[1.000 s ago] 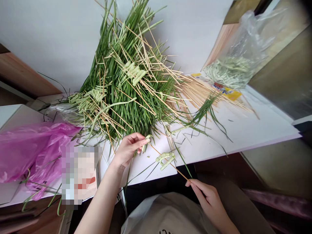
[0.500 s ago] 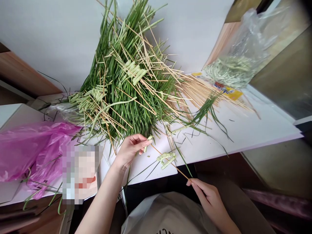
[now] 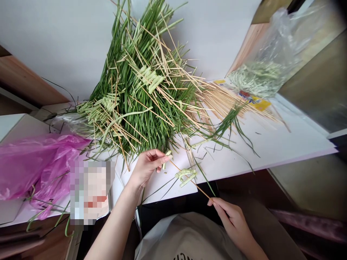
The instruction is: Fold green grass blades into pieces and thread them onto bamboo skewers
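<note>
My right hand [image 3: 229, 215] pinches the lower end of a thin wooden skewer [image 3: 201, 189], which slants up to the left. Partway along it sits a pale green folded stalk [image 3: 187, 177], threaded on the stick. At the skewer's upper end my left hand [image 3: 151, 164] is closed on another short piece of green stalk [image 3: 168, 155]; the fingers partly hide the tip. Just beyond the left hand rises a big heap of long green garlic chives [image 3: 135, 119]. Several finished-looking skewers with folded stalks [image 3: 150, 79] lie on top of that heap.
Loose bamboo skewers [image 3: 222, 97] fan out to the right of the heap. A clear bag with pale green contents [image 3: 257, 79] stands at the back right. At the left lies a pink plastic bag [image 3: 40, 162], near a blurred-out object [image 3: 92, 195]. The white table [image 3: 271, 144] has scattered leaf scraps.
Almost nothing differs. The left hand and its stalk piece have shifted very slightly right; the right hand keeps its hold on the skewer.
</note>
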Available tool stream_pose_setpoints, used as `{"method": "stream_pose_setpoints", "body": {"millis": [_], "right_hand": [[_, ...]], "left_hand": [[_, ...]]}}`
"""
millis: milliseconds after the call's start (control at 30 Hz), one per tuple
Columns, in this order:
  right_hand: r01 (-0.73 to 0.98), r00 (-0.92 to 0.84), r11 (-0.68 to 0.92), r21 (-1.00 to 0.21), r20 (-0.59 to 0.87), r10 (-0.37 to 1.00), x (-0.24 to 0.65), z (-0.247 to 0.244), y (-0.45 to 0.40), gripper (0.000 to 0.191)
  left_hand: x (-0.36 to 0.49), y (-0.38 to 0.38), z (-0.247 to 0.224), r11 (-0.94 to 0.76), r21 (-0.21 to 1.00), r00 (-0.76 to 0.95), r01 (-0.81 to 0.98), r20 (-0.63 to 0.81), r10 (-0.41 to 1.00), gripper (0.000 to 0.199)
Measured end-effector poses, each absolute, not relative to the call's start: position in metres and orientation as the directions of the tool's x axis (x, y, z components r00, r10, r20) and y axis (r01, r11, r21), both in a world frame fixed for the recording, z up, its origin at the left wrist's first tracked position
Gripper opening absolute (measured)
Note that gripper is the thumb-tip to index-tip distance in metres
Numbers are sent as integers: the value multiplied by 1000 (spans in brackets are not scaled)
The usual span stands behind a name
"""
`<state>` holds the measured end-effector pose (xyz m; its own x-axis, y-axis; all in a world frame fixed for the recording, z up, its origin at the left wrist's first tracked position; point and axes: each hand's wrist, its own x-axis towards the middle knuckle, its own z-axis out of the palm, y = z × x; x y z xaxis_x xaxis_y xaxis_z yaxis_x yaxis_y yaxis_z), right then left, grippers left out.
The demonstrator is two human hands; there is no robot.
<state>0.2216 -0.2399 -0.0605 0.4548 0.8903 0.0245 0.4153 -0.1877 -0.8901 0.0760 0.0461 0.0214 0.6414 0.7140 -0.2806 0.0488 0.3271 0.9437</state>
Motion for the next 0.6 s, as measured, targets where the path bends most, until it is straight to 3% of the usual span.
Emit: {"method": "stream_pose_setpoints", "body": {"millis": [333,600], "right_hand": [[415,480,-191,-889,36,877,225,-61,-244,35],[264,370,-252,-931,-144,918,225,-58,-244,40]], "left_hand": [[76,44,24,329,942,640,68,-294,710,35],[73,44,23,321,943,653,85,-296,697,36]]}}
